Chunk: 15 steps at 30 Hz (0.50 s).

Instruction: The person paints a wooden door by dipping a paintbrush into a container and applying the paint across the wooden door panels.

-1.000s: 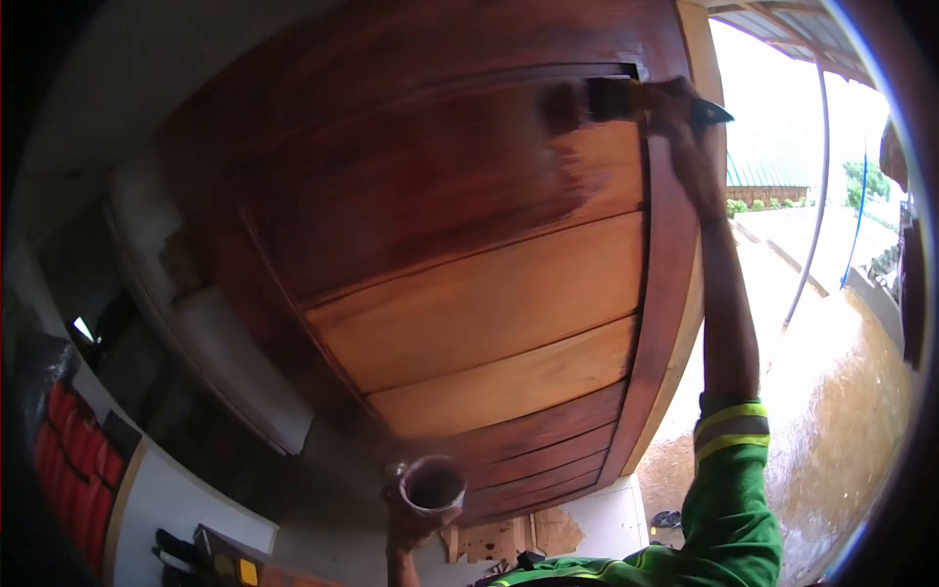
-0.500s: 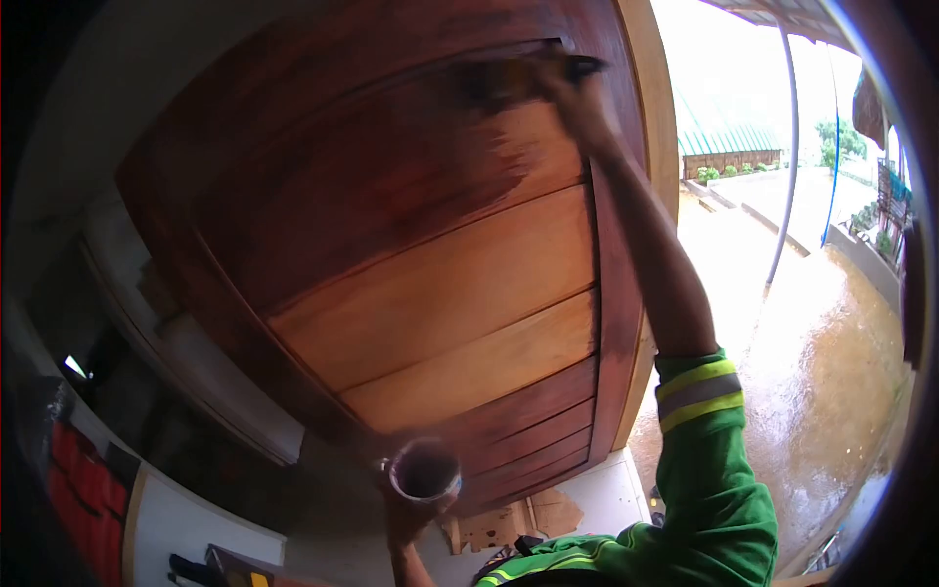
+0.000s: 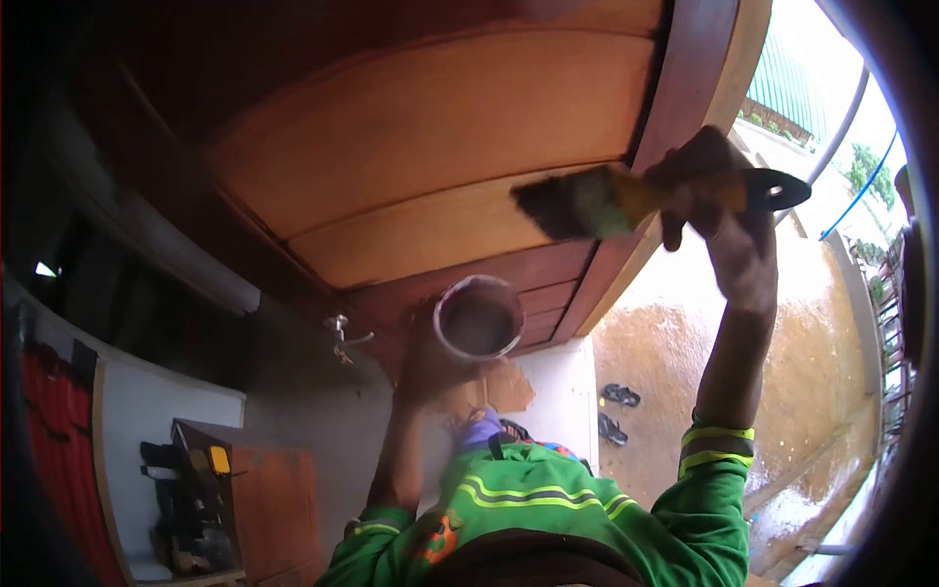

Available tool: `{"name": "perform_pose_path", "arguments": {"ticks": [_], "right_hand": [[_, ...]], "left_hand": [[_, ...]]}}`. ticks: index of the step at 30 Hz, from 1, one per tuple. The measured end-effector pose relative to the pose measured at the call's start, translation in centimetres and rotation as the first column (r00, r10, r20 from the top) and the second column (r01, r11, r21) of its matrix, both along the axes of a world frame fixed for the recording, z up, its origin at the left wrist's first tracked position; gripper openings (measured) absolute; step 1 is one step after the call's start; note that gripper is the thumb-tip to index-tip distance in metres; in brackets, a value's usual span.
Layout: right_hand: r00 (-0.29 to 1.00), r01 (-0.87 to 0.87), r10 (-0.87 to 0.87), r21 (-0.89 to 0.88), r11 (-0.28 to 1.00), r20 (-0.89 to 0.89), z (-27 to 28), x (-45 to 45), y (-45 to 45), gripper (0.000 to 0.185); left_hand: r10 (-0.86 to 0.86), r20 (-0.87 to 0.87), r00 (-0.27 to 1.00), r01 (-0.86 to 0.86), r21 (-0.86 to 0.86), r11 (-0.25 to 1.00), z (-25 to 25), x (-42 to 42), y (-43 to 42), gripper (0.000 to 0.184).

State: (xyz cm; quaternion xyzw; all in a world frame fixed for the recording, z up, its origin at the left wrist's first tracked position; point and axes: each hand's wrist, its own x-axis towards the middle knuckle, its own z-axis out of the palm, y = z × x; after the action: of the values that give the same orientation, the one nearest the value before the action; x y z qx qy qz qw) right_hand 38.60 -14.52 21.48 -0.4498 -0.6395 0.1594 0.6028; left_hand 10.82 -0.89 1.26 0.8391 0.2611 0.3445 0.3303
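My right hand (image 3: pixel 719 205) grips a wide paintbrush (image 3: pixel 587 201) by its dark-ended handle. Its bristles point left, in front of a wooden door (image 3: pixel 440 108); whether they touch it I cannot tell. My left hand (image 3: pixel 425 362), somewhat blurred, is wrapped round the side of a cup-like container (image 3: pixel 479 318) with a dark inside, held below the brush. The door's middle panels are bare light wood, while its frame and lower slats are dark reddish brown.
A metal door handle (image 3: pixel 340 333) sticks out left of the container. Outside, a pair of dark sandals (image 3: pixel 614 428) lies on wet brown ground (image 3: pixel 665 372). At lower left stands a reddish-brown cabinet (image 3: pixel 274 499) near a red curtain (image 3: pixel 54 430).
My right hand has come down from the upper door panel with the brush, away toward the door's right edge. The view has tilted downward, and the container appears higher and further right.
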Motion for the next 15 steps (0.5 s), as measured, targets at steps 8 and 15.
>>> {"name": "perform_pose_path", "arguments": {"ticks": [8, 15], "right_hand": [[0.949, -0.096, 0.183, -0.318, 0.943, 0.256, -3.0, -2.0, 2.9, 0.014], [0.95, -0.001, 0.139, -0.442, 0.897, 0.28, -6.2, -2.6, 6.5, 0.009]], "left_hand": [[-0.022, -0.119, 0.993, 0.034, 0.106, 0.994, 0.6, 5.1, 0.1, 0.106], [-0.116, -0.021, 0.993, 0.117, 0.084, 0.99, -1.9, 6.9, 2.8, 0.107]]}}
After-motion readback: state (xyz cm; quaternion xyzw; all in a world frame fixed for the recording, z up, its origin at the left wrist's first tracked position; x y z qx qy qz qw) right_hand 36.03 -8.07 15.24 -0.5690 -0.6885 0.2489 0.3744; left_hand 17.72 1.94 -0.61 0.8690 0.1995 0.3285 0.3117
